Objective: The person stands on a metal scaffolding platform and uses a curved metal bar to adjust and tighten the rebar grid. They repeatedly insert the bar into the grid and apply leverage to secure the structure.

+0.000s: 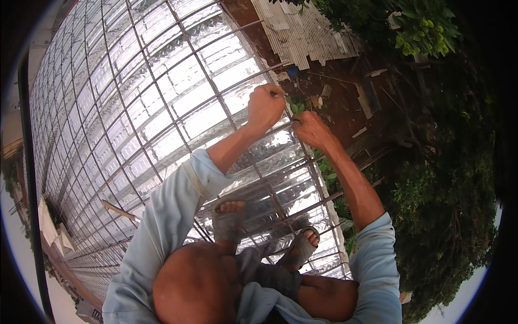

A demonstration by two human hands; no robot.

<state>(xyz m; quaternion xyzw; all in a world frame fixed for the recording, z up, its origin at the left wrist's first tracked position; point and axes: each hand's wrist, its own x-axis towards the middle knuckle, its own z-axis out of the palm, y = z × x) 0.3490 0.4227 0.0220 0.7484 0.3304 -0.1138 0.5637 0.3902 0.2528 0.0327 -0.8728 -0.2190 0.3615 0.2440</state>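
My left hand (pixel 266 108) is closed in a pinch at the outer edge of a grid of steel rebar (pixel 156 82). Something small shows at its fingertips, too little of it to name. Just right of it and a bit nearer, my right hand (pixel 311 129) is also closed, its fingertips by the outermost bar; what it grips is hidden. Below the grid lies a shiny, silvery ribbed surface (pixel 226 56) that reflects strongly. Both hands are close together but apart, above where bars meet along the edge.
My sandalled feet (pixel 229 216) rest among the bars. Right of the slab edge (pixel 337 229) is a drop to brown ground with scattered boards and a corrugated sheet roof (pixel 307 32). Leafy trees (pixel 426 200) fill the right side. A wooden stick (pixel 118 209) lies on the grid at left.
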